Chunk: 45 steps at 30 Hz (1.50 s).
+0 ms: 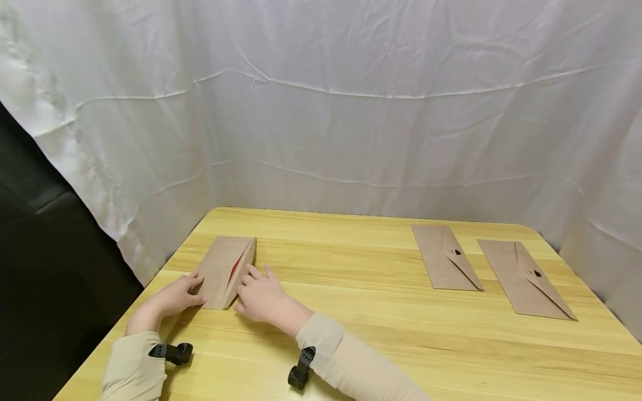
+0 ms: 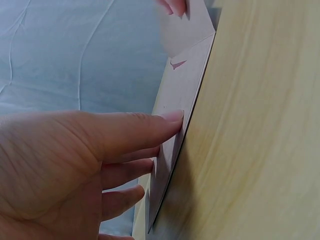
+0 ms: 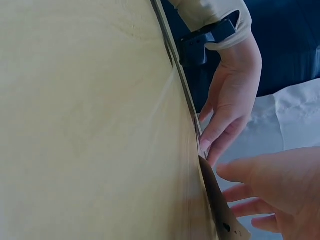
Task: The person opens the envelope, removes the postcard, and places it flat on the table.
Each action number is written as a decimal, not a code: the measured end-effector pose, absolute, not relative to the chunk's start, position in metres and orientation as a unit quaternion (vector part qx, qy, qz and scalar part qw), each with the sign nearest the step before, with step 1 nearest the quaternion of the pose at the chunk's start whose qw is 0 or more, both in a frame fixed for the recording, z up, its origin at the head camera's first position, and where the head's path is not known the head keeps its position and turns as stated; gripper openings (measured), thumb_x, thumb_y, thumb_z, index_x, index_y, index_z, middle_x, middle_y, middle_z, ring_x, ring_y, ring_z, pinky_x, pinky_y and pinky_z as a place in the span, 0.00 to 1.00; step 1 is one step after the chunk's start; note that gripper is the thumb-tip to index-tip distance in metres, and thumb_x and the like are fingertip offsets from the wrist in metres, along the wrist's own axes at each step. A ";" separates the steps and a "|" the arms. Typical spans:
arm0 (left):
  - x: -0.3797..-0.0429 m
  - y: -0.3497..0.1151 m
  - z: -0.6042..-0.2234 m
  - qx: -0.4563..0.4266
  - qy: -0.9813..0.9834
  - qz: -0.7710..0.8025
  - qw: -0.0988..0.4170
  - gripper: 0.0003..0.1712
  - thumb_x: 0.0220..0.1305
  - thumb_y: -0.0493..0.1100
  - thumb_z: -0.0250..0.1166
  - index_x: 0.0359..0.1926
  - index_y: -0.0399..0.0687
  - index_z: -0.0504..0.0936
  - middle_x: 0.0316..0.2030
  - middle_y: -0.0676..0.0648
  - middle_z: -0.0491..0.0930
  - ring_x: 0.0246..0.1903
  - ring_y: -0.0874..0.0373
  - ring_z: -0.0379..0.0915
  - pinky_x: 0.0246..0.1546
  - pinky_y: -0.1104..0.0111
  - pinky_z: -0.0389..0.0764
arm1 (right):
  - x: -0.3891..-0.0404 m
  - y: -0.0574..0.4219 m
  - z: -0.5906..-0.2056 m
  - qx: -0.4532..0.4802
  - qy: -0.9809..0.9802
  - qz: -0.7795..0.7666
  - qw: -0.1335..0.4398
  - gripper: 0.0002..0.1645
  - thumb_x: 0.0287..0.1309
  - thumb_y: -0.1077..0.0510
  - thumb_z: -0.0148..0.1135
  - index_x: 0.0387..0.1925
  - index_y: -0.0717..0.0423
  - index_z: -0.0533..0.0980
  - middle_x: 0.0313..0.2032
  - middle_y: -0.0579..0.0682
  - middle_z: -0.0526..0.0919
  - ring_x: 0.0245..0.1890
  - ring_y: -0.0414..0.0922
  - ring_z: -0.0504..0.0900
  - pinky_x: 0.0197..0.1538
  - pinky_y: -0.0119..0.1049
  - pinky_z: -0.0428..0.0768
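Note:
A brown paper envelope (image 1: 215, 273) lies at the left of the table in the head view. Its flap (image 1: 242, 274) stands partly raised, and something red (image 1: 234, 268) shows through the gap beneath it. My left hand (image 1: 173, 298) rests on the envelope's left side, thumb near the front edge and fingers spread, as the left wrist view also shows. At the flap's outer side is my right hand (image 1: 263, 295), its fingers loosely bent. In the right wrist view the right thumb stands apart from the flap (image 3: 217, 202), and the fingers lie close to its outer face.
Two similar brown envelopes, one farther back (image 1: 441, 262) and one farther right (image 1: 524, 284), lie with flaps down and small dark marks on them. White curtain (image 1: 351, 139) hangs behind the wooden table (image 1: 361, 328). Something black (image 1: 45, 267) stands beyond the left edge.

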<state>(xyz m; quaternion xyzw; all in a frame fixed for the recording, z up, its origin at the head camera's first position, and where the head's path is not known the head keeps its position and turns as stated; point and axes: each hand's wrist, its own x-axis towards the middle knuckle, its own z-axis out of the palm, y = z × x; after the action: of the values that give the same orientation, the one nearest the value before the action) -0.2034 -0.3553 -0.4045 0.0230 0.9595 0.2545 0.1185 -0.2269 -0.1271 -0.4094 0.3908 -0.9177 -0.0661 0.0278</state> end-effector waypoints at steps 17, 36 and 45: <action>-0.206 -0.357 -0.406 0.027 0.963 0.242 0.116 0.45 0.64 0.52 0.64 0.68 0.22 0.58 0.69 0.20 0.47 0.68 0.21 0.38 0.67 0.33 0.48 | -0.259 -0.113 -0.424 0.378 -0.925 -0.005 -0.045 0.32 0.67 0.32 0.48 0.70 0.30 0.63 0.73 0.36 0.61 0.77 0.42 0.50 0.74 0.55 0.57; -0.205 -0.353 -0.407 0.027 0.963 0.245 0.108 0.44 0.64 0.47 0.64 0.68 0.20 0.57 0.68 0.18 0.48 0.67 0.22 0.44 0.66 0.35 0.54 | -0.276 -0.109 -0.430 0.355 -0.929 0.052 -0.090 0.33 0.69 0.33 0.43 0.73 0.27 0.57 0.76 0.38 0.53 0.78 0.44 0.47 0.76 0.57 0.50; -0.211 -0.338 -0.409 0.060 0.972 0.216 0.067 0.40 0.57 0.41 0.64 0.66 0.23 0.64 0.66 0.19 0.58 0.66 0.23 0.52 0.64 0.37 0.60 | -0.276 -0.109 -0.431 0.352 -0.930 0.050 -0.090 0.33 0.69 0.33 0.43 0.73 0.27 0.56 0.76 0.38 0.53 0.78 0.43 0.47 0.76 0.56 0.49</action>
<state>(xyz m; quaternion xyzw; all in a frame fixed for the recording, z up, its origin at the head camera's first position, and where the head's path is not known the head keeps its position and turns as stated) -0.2111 -0.3384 -0.4092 0.0603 0.9723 0.2157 0.0675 -0.2757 -0.1087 -0.4307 0.3517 -0.9304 0.0499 -0.0903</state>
